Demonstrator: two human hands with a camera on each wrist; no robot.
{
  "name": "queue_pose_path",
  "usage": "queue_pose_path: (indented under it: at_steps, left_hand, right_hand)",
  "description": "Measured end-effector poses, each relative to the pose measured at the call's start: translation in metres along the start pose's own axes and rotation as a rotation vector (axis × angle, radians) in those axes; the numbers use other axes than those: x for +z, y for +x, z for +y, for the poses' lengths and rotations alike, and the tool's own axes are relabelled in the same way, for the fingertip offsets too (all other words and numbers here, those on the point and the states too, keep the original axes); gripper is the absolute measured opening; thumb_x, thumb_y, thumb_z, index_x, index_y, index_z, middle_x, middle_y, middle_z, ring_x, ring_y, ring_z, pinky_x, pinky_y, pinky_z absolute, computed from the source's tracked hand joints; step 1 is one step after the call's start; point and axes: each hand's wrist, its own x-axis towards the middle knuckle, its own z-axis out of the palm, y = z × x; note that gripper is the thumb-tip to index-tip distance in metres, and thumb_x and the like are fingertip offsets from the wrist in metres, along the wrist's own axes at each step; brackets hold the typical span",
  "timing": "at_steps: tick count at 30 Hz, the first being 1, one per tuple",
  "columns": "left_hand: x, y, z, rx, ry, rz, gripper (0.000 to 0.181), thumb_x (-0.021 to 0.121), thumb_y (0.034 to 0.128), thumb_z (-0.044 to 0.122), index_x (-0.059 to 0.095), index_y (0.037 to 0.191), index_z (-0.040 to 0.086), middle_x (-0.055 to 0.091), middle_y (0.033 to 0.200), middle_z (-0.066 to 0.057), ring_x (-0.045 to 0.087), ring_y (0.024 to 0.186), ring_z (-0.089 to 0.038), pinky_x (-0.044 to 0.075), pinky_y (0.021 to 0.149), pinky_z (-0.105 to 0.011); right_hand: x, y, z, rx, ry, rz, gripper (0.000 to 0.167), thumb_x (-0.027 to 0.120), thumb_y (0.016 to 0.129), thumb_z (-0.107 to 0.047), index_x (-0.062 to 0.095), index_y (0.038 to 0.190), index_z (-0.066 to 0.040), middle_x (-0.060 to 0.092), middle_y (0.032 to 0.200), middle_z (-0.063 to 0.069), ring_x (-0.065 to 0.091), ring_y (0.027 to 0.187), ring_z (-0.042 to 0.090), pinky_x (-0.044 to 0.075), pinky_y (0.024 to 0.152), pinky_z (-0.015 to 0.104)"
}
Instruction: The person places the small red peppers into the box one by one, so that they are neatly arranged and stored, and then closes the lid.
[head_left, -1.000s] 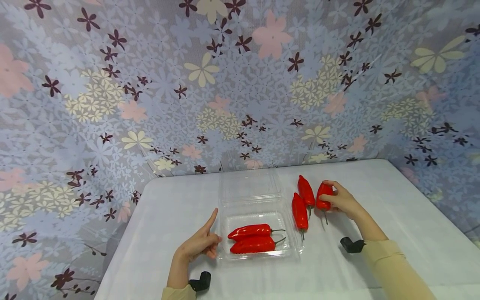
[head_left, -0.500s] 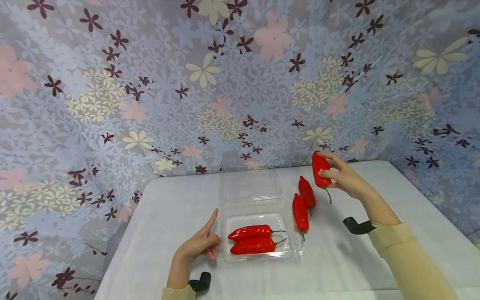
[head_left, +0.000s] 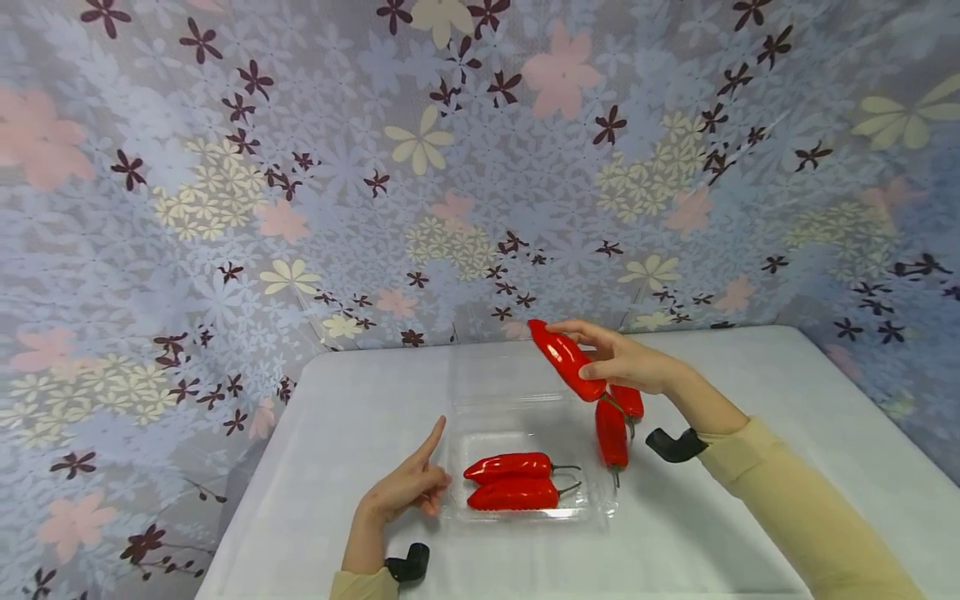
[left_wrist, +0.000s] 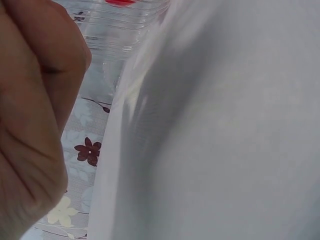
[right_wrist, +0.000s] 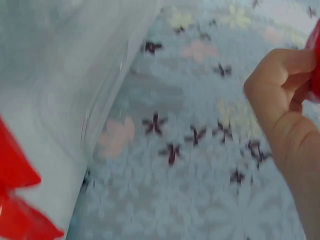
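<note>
My right hand (head_left: pixel 626 358) pinches a red pepper (head_left: pixel 566 362) between thumb and fingers, above the back right of a clear plastic clamshell box (head_left: pixel 491 417). The green stem points down to the right. At the box's left side, my left hand (head_left: pixel 401 492) has one digit stretched forward and the others bent, near or touching the rim; whether it grips the rim is unclear. Inside the front of the box lie two red peppers, an upper one (head_left: pixel 510 467) and a lower one (head_left: pixel 517 494), stems to the right. The lid lies back, unfolded.
Two more red peppers, one nearer (head_left: pixel 611 437) and one partly covered behind (head_left: pixel 630 400), lie right of the box. All rests on a white-covered table (head_left: pixel 720 533). A flowered cloth (head_left: pixel 337 208) rises behind it.
The right hand has lifted the red pepper from the right of the table and carried it left towards the box. The left hand keeps its place. The head view has shifted slightly left.
</note>
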Motion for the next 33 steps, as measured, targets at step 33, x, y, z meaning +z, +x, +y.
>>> queue_pose_path:
  at_steps: [33]
  left_hand:
    - [-0.002, 0.003, -0.001, 0.001, -0.031, 0.018, 0.089, 0.053, 0.0847, 0.005, 0.001, 0.152, 0.031, 0.047, 0.06, -0.003, 0.049, 0.043, -0.009, 0.051, 0.043, -0.023]
  right_hand:
    - [0.072, 0.056, 0.069, 0.15, -0.338, -0.501, 0.057, 0.066, 0.081, -0.005, 0.053, 0.136, -0.018, 0.052, 0.123, -0.002, 0.058, 0.093, 0.021, 0.054, 0.077, 0.032]
